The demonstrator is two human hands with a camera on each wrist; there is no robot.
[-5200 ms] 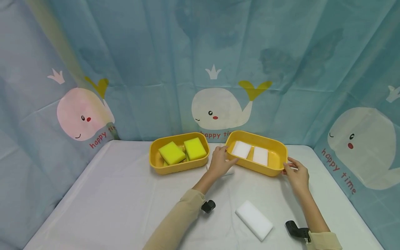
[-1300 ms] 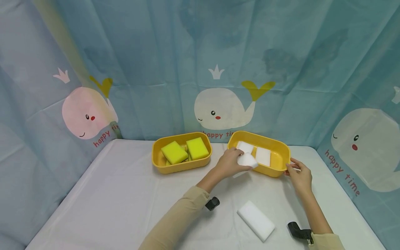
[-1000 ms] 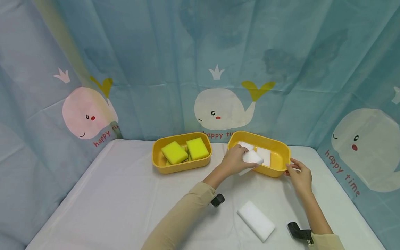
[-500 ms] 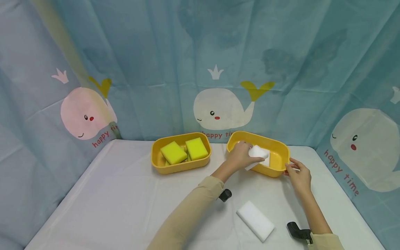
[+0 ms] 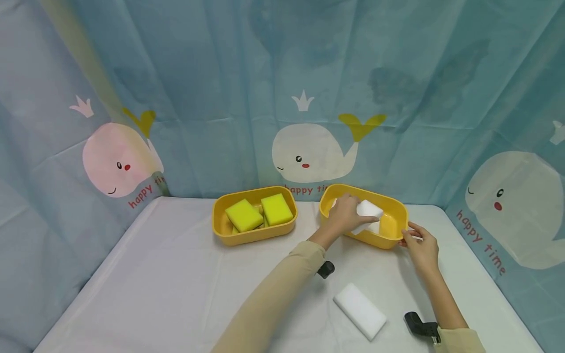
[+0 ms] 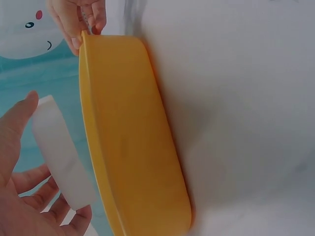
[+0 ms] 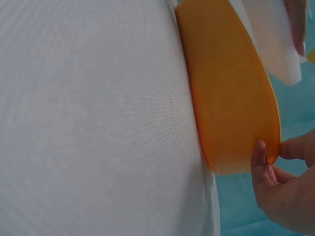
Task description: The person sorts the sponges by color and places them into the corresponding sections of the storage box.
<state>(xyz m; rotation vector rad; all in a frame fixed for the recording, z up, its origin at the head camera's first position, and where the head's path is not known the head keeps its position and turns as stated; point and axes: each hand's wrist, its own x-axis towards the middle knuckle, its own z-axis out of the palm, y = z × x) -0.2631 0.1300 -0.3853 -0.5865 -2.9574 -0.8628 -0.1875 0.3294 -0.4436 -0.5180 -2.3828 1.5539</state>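
My left hand (image 5: 344, 215) grips a white sponge block (image 5: 369, 210) above the right-hand yellow tub (image 5: 375, 240). In the left wrist view, this white sponge (image 6: 61, 152) is tilted between thumb and fingers, close to the tub's rim. My right hand (image 5: 423, 247) pinches the right end of the tub; the right wrist view has its thumb and fingers on the rim corner of the yellow tub (image 7: 229, 88). White sponges inside the tub are mostly hidden behind my left hand and the held one. Another white sponge (image 5: 359, 311) lies flat on the table between my forearms.
Left of my left hand stands a second yellow tub (image 5: 256, 238) with several yellow sponges (image 5: 277, 209) in it. Both tubs sit at the back edge of the white-covered table (image 5: 167, 274), before a blue whale-print curtain (image 5: 220, 98).
My left hand has gone from the tub's left end to gripping a white sponge, then carried it right and forward over the tub. My right hand keeps its place on the tub's end.
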